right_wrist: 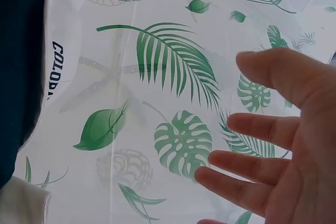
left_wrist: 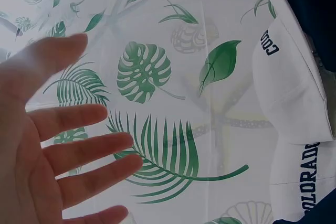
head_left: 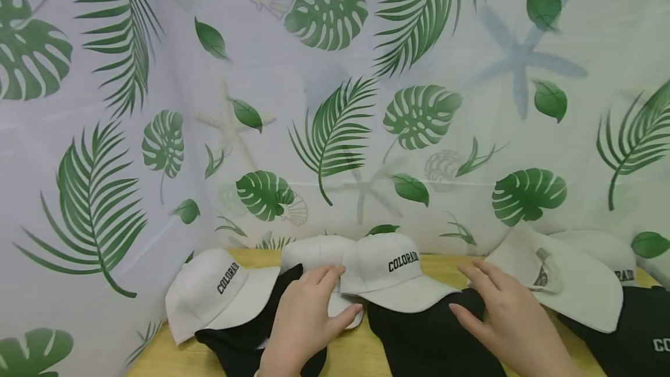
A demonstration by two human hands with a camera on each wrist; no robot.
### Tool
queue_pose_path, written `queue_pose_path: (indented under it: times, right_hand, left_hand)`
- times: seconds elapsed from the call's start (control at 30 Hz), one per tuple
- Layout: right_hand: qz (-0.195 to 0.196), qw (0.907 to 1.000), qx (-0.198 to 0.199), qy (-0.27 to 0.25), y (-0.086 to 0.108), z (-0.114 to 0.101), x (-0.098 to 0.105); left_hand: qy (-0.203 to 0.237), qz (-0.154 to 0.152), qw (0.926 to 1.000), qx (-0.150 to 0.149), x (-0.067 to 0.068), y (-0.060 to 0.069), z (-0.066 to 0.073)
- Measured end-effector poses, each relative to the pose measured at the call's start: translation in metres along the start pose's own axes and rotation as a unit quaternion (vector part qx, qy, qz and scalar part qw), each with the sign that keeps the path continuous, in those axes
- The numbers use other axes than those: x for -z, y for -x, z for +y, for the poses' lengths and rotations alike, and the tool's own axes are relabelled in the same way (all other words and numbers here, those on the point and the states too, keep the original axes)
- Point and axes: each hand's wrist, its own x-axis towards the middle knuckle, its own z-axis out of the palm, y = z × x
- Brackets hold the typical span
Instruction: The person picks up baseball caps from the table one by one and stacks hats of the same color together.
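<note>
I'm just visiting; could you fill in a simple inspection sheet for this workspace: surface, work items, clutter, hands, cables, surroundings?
Surface: yellowish tabletop, mostly covered.
Work items: left white cap and middle white cap, both with dark lettering; further white caps behind and at right; middle black cap nearer the person, cut off by the picture's lower edge.
Clutter: nothing seen.
Hands: left hand and right hand both hold nothing, fingers spread in the wrist views; contact with the caps can't be told.
Cables: nothing seen.
Surroundings: white sheet printed with green leaves, starfish and shells.
</note>
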Motion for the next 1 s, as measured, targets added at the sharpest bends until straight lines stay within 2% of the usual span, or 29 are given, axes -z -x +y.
queue_pose_path:
  times: [0.1, 0.3, 0.73, 1.0]
  right_hand:
    - [0.033, 0.9994, 0.012, -0.001, 0.002, -0.002, 0.0]
    - [0.057, 0.9981, 0.021, 0.0, 0.008, -0.004, 0.002]
    - [0.034, 0.9992, 0.023, -0.003, 0.011, -0.007, -0.001]
    - [0.025, 0.9994, 0.023, -0.006, 0.013, -0.012, -0.006]
  left_hand:
    - [0.004, 0.015, 0.9997, -0.016, 0.0, 0.0, 0.002]
    - [0.005, 0.004, 0.9996, -0.027, 0.0, -0.001, 0.005]
    - [0.008, -0.022, 0.9995, -0.023, 0.001, 0.002, 0.003]
    - [0.016, -0.022, 0.9993, -0.026, -0.005, 0.005, 0.004]
